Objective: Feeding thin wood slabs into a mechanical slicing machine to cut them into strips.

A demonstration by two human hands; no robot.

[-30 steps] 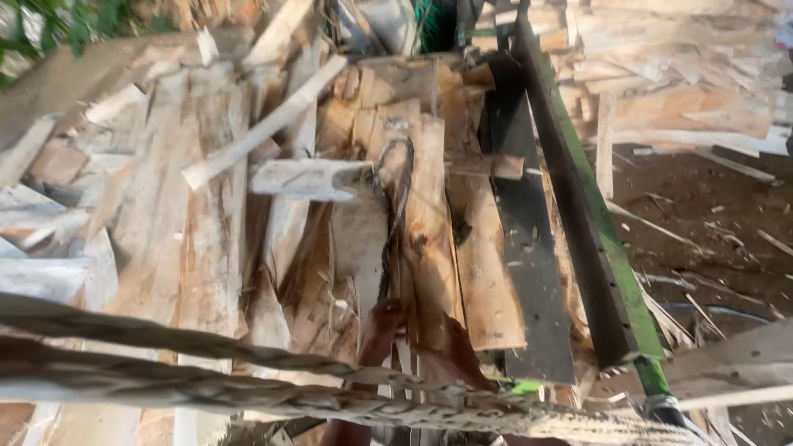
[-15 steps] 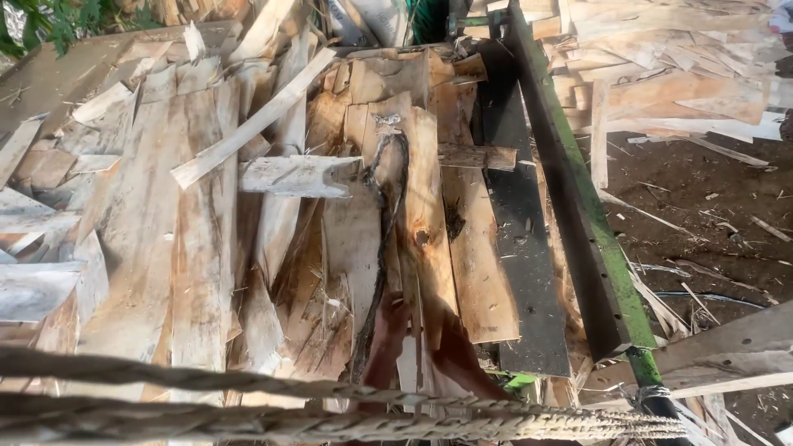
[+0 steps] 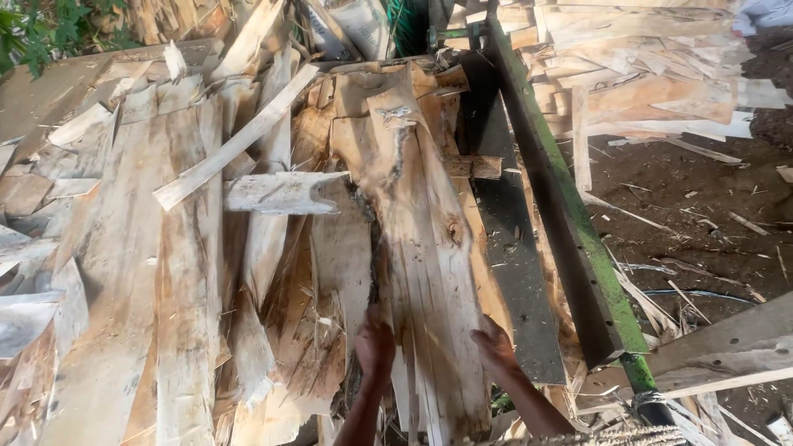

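Both my hands are on the long veneer sheet, which lies lengthwise on top of the pile, running from near me to the far end. My left hand grips its left edge, fingers curled around it. My right hand clasps the right edge. Right of the sheet runs a dark metal bed with a green rail; loose wood strips are piled on the left.

My left hand and right hand reach forward from the bottom of the view, bare forearms rising side by side. Both hands lie palm down, fingers curled forward. They sit apart, level with each other, the right wrist angled slightly inward.
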